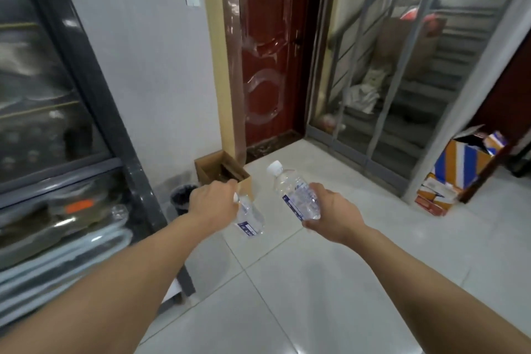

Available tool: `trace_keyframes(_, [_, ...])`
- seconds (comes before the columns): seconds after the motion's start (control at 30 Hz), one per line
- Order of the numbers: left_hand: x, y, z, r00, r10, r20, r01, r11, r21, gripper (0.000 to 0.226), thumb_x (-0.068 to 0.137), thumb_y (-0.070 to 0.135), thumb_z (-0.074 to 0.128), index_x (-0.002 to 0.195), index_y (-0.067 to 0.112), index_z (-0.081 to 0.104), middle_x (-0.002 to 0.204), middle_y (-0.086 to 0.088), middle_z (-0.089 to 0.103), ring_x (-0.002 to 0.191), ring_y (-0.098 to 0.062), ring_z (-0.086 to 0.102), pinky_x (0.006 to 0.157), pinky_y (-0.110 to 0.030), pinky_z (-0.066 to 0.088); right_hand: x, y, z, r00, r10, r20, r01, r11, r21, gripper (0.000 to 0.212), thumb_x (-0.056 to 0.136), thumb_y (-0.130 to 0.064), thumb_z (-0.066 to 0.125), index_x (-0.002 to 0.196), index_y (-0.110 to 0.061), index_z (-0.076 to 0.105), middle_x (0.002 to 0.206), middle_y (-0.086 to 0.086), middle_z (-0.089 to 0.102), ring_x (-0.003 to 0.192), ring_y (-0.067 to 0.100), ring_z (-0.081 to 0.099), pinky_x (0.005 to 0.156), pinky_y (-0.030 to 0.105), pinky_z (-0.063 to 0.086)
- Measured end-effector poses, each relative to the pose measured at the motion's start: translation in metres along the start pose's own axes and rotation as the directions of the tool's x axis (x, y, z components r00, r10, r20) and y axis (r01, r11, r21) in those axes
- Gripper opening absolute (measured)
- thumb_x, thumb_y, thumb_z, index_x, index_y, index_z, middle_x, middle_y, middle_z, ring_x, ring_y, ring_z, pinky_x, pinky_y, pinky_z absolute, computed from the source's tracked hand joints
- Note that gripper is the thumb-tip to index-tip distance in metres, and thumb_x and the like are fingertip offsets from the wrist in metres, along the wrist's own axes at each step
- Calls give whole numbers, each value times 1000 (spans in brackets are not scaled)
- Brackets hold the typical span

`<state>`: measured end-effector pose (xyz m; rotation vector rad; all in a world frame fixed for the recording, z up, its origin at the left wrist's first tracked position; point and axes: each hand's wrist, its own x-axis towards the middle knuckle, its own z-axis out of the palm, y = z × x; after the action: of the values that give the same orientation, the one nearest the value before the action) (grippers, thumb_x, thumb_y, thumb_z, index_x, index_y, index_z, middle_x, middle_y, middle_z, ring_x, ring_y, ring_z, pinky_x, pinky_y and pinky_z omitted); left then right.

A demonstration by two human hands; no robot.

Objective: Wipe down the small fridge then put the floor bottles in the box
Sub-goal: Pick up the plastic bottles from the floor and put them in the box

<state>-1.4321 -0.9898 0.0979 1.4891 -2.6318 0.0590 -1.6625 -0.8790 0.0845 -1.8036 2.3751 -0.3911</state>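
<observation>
Water bottles at frame centre, one [250, 219] hanging by its neck from the left hand [214, 201], one [296, 191] gripped around its base by the right hand [334, 214], open cardboard box [222, 174] just behind the left hand, glass-door fridge [51, 123] at left.

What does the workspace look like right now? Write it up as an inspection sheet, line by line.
Surface: pale tiled floor, glossy, no bottles seen lying on it.
Job's things: open cardboard box against the wall by the door frame; left bottle hangs cap-up; right bottle tilted, white cap pointing up-left; glass-door fridge at left.
Clutter: dark waste bin beside the box; printed cartons stacked at right.
Grippers: left hand grips its bottle at the neck; right hand holds its bottle round the lower body.
Cables: nothing seen.
Surroundings: red door, white wall, staircase behind glass.
</observation>
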Motion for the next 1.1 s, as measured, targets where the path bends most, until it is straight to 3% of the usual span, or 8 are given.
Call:
trace_keyframes(0.13, [71, 49, 5, 996, -86, 11, 86, 996, -3, 18, 87, 32, 50, 101, 22, 49, 104, -6, 65, 95, -31, 62, 66, -33, 38, 65, 66, -15, 998, -42, 44, 44, 998, -40, 77, 74, -47, 70, 135, -28, 26, 119, 3, 58, 96, 25, 59, 69, 33, 48])
trace_keyframes(0.3, [145, 88, 6, 993, -117, 32, 118, 993, -8, 20, 86, 30, 51, 104, 21, 50, 105, -6, 65, 97, -31, 61, 68, -33, 36, 142, 125, -30, 995, -85, 59, 88, 994, -60, 77, 75, -47, 68, 136, -28, 26, 119, 3, 58, 97, 26, 58, 66, 29, 40])
trace_keyframes(0.4, [192, 104, 10, 991, -125, 55, 126, 992, -3, 18, 86, 26, 48, 103, 21, 49, 104, -6, 65, 96, -29, 61, 68, -33, 37, 191, 150, -34, 993, -108, 58, 110, 993, -45, 78, 75, -46, 68, 137, -27, 26, 119, 3, 57, 98, 26, 58, 69, 31, 44])
trace_keyframes(0.6, [314, 121, 19, 991, -133, 36, 133, 991, -13, 15, 87, 25, 47, 101, 20, 50, 106, -4, 64, 98, -29, 61, 73, -34, 42, 300, 191, -46, 992, -114, 47, 115, 993, -18, 80, 75, -43, 71, 139, -25, 26, 120, 6, 58, 100, 27, 59, 80, 38, 51])
trace_keyframes(0.9, [507, 135, 24, 993, -119, 17, 120, 992, -50, 14, 89, 25, 48, 100, 18, 50, 99, -8, 64, 91, -31, 61, 71, -34, 45, 474, 256, -72, 997, -72, 0, 72, 996, -48, 81, 72, -48, 72, 136, -30, 26, 117, 2, 60, 96, 23, 61, 72, 33, 50])
trace_keyframes(1.1, [614, 142, 38, 988, -153, 29, 153, 988, 2, 17, 88, 28, 48, 100, 17, 49, 98, -9, 65, 91, -32, 62, 72, -36, 49, 596, 297, -66, 986, -167, 30, 167, 986, -23, 76, 72, -46, 72, 133, -27, 31, 117, 3, 60, 98, 23, 61, 71, 31, 45])
